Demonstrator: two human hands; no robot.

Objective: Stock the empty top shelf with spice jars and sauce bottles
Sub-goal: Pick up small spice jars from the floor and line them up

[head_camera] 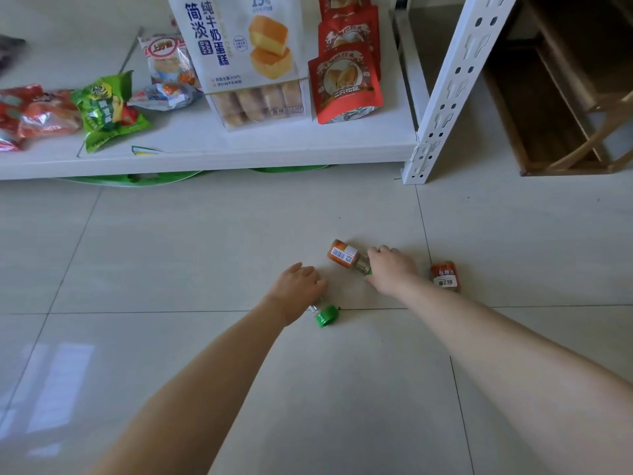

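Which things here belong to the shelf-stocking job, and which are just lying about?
Job: green-capped jar held by the left hand; orange-label jar gripped by the right hand; third jar lying on the floor.
Lying about: green snack packet, cake bag, red pouches on the white shelf; wooden frame.

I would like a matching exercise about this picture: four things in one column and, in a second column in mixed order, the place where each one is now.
Things
1. green-capped jar
2. orange-labelled jar
3. red-labelled jar
4. cake bag

Places
A. standing on the white shelf
B. gripped by the right hand
C. lying on the floor, with no hand on it
D. under the left hand, cap sticking out

Pairs: 1-D, 2-B, 3-C, 4-A
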